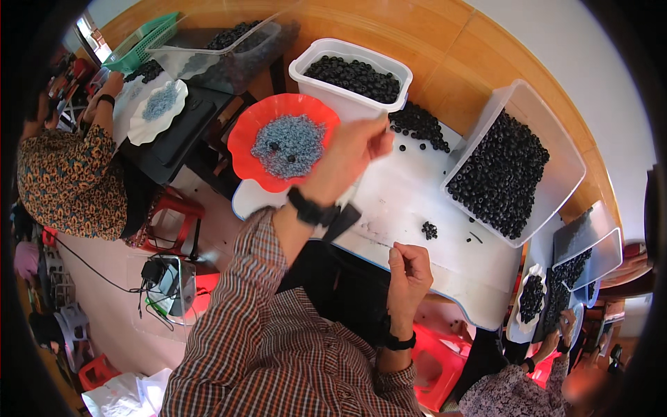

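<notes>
Black ring-shaped pieces, small and smooth-looking, gather in a little cluster (430, 230) toward the front edge of the white-topped desk (389, 201). Each should be light and fairly stiff, perhaps a little slippery, hard to damage but quick to roll; the outer rim, pinched between thumb and one fingertip, looks the best hold.

At that front edge the right hand (410, 278) has its fingers curled in, the thumb close against the bent index with scarcely a gap; whether something tiny sits between them is hidden.

Farther in, the left hand (349, 153) hangs over the desk, blurred, fingers bent; I cannot tell how wide they stand or what they hold.

Beside it, at the desk's left end, a red scalloped plastic bowl (243, 149) carries tiny blue-grey bits (288, 139) with black pieces on top. Toward the far edge lie a loose black heap (419, 126) and a white rectangular tub (310, 85) of more pieces; a clear plastic bin (554, 182), tilted and amply filled, occupies the far right corner.
</notes>
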A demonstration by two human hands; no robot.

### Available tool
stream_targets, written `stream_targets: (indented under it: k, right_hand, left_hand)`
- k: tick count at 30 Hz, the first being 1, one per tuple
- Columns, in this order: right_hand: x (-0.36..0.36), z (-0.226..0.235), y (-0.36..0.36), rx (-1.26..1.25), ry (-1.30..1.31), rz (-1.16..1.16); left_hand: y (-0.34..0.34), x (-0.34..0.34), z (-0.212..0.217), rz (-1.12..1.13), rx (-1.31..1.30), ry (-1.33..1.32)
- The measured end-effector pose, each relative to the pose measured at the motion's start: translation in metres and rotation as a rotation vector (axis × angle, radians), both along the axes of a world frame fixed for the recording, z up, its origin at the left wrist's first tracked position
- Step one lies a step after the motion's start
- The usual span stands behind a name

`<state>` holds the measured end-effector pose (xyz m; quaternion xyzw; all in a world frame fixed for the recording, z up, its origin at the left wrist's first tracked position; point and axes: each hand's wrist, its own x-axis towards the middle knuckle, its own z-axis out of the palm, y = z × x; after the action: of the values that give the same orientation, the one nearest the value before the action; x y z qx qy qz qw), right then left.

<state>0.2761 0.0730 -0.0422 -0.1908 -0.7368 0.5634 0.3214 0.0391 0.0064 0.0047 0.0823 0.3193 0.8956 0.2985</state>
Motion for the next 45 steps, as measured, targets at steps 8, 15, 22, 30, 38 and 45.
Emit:
stream_targets:
  k: [8, 15, 22, 30, 38, 45]
  right_hand:
    - [-0.002, -0.004, 0.006, -0.003, -0.023, -0.03]
    - [-0.009, -0.012, 0.005, 0.073, -0.043, 0.01]
    - [-0.009, -0.021, 0.005, 0.097, -0.046, -0.002]
    - [-0.004, -0.034, 0.015, 0.038, -0.027, -0.095]
    - [0.002, -0.04, 0.028, -0.131, 0.051, -0.144]
    - [0.01, -0.044, 0.037, -0.162, 0.098, -0.196]
  left_hand:
    - [0.033, -0.056, 0.014, 0.142, -0.12, 0.093]
    - [0.0, 0.043, -0.045, -0.037, -0.825, 0.589]
    - [0.007, 0.075, -0.087, 0.247, -1.23, 1.137]
    - [0.006, 0.096, -0.084, 0.179, -1.154, 1.08]
    - [0.011, 0.127, -0.063, -0.443, -0.648, 0.307]
    - [0.025, 0.135, -0.067, -0.457, -0.646, 0.254]
